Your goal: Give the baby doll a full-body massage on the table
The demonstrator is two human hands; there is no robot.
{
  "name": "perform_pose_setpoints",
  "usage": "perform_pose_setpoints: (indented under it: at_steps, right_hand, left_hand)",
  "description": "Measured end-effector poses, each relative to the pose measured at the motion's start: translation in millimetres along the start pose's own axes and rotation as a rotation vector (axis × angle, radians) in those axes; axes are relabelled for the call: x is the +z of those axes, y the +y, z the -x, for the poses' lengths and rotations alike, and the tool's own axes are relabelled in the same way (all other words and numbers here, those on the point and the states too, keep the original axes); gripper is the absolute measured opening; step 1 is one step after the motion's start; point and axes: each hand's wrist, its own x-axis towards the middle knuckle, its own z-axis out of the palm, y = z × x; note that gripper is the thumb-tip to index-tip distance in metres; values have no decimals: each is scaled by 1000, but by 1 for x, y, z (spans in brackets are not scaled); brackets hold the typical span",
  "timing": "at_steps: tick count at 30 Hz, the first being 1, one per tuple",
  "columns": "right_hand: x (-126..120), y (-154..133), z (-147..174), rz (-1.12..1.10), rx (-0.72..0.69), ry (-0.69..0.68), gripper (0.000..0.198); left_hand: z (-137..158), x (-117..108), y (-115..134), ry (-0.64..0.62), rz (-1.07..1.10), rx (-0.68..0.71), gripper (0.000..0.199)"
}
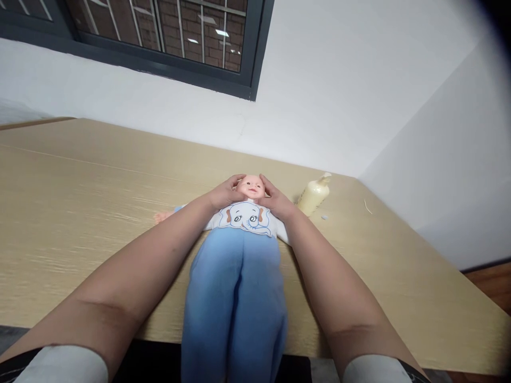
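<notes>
A baby doll lies on its back on the wooden table, its head toward the wall. It wears a white top with an elephant face and blue trousers, whose legs reach past the table's near edge. My left hand curves round one side of the doll's head, thumb near its chin. On the other side, my right hand cups the head in the same way. Both palms are hidden from view. One doll hand shows beyond my left forearm.
To the right of the doll stands a cream pump bottle, with a small pale disc beside it. A thin pale strand lies farther right. Behind the table rise a white wall and a dark-framed barred window.
</notes>
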Motion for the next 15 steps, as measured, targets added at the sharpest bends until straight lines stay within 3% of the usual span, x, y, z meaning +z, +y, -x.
perform_pose_setpoints:
  at_steps: [8,15]
  right_hand:
    - [-1,9,-8,-273,25,-53,109]
    - [5,0,-1,-31,-6,21,111]
  left_hand:
    - [5,3,8,-32,259,-42,83]
    - [3,4,4,8,32,-1,99]
